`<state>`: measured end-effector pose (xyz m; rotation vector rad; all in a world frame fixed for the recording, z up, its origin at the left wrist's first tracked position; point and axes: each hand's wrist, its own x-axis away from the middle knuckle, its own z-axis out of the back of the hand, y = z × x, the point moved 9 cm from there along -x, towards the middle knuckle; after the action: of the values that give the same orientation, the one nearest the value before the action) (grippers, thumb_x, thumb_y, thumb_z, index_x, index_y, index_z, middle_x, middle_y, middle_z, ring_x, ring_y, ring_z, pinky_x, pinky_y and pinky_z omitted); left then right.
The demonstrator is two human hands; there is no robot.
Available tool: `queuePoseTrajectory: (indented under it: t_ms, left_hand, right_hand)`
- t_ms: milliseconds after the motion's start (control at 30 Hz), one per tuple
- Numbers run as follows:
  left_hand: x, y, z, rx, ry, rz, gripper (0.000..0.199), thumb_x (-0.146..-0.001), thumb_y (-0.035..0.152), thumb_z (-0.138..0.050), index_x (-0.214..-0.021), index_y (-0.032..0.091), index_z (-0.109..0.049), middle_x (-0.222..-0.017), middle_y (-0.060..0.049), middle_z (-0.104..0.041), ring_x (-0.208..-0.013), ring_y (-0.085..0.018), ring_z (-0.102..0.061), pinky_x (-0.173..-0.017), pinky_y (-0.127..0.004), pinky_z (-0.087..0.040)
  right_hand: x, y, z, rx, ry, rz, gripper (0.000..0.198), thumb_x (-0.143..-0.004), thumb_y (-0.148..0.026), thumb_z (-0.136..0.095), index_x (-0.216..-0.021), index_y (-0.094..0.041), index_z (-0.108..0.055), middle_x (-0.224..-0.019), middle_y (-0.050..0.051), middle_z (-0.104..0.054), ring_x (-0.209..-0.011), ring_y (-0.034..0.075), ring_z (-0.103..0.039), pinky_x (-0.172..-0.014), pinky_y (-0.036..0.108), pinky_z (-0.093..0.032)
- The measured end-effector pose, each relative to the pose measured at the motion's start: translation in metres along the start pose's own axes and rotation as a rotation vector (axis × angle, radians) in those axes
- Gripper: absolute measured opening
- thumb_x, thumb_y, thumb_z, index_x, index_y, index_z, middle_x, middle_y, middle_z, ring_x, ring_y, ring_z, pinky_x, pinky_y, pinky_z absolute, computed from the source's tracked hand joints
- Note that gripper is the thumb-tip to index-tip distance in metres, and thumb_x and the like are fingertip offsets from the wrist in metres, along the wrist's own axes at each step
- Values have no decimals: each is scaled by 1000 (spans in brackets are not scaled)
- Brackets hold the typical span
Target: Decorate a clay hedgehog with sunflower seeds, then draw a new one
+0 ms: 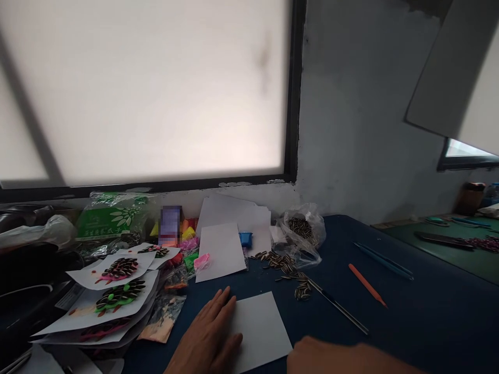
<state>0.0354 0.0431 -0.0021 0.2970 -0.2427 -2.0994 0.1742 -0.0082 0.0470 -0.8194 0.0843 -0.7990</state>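
A blank white sheet of paper [258, 327] lies on the dark blue tabletop in front of me. My left hand [210, 332] rests flat over its left edge, fingers stretched out and close to one another. At the sheet's lower right corner is my right hand [323, 358], slightly blurred and cut off by the frame's bottom. Its fingers look curled in, and whatever they may hold is hidden. Just beyond the sheet, striped sunflower seeds [283, 263] lie loose, with a smaller heap [303, 290] nearer to me.
Seed-decorated papers [120, 267] are piled at left, beside colourful clay packets [191, 262]. White sheets [220, 249] lean at the back, near a clear bag of seeds [302, 228]. Metal tweezers [339, 306], an orange pointed tool [366, 284] and blue tweezers [384, 259] lie right.
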Motion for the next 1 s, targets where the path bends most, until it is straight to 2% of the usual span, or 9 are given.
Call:
queuePoseTrajectory:
  t_ms: [67,167,233,367,467,567,733,900,1000]
  left_hand:
    - [4,8,4,-2,-35,-37,61,-97,56,-46,-151,30,-32,-157,-2,-23,-143,-35,-27,-113,-49,-34]
    - [6,16,12,-25,-42,-50,64,-97,59,-43,-151,25,-33,-156,-5,-23,-143,-35,-28,-114,-48,-32]
    - [7,17,7,-31,-60,-60,65,-97,61,-41,-152,27,-30,-157,-4,-21,-143,-36,-26,-114,-48,-32]
    - [9,8,-8,-23,-9,-95,70,-96,62,-42,-154,31,-18,-158,-1,-15,-144,-36,-21,-114,-51,-31]
    - [12,-7,-13,38,22,-37,73,-95,61,-44,-155,32,-14,-159,0,-11,-145,-36,-20,-113,-51,-33]
    - [15,-15,-20,56,-36,-22,78,-91,62,-51,-154,32,-17,-160,-1,-11,-145,-38,-19,-114,-53,-30]
    - [17,-3,-10,-23,-28,-54,82,-89,63,-52,-154,25,-20,-158,-4,-14,-145,-38,-20,-115,-52,-28]
    - [20,13,9,-42,-52,-38,77,-94,63,-47,-154,21,-24,-157,-7,-16,-144,-35,-22,-115,-48,-28]
    - [21,14,14,-53,-6,-56,77,-93,62,-51,-154,24,-24,-158,-6,-19,-144,-34,-24,-115,-46,-30]
  right_hand:
    - [13,-23,18,-32,-96,44,23,-68,-11,-66,-52,-22,-55,-52,-5,-53,-51,12,-52,-48,23,-35]
    - [11,-34,52,-333,23,74,9,-75,-13,-57,-69,-19,-58,-65,-5,-58,-54,9,-53,-49,19,-39]
    - [-3,-31,52,-564,28,113,1,-76,-18,-57,-77,-18,-57,-67,-3,-62,-53,9,-55,-47,18,-42]
    - [-37,-4,39,-720,186,79,11,-72,-20,-57,-81,-18,-51,-61,-4,-64,-42,7,-52,-40,15,-39]
    - [-51,7,33,-766,298,77,13,-73,-24,-53,-84,-18,-52,-61,-3,-64,-42,8,-53,-40,17,-40]
    - [-59,15,29,-738,343,22,17,-71,-28,-51,-84,-17,-57,-63,-2,-64,-45,10,-55,-40,18,-41]
    - [-62,18,27,-661,358,-13,10,-68,-22,-59,-76,-18,-56,-60,-3,-63,-46,10,-54,-44,18,-42]
    - [-61,6,26,-639,345,55,9,-74,-22,-61,-76,-19,-53,-60,-4,-61,-48,8,-53,-46,18,-43]
    - [-63,8,21,-654,344,48,10,-75,-21,-60,-75,-19,-51,-57,-5,-58,-44,8,-50,-43,17,-39]
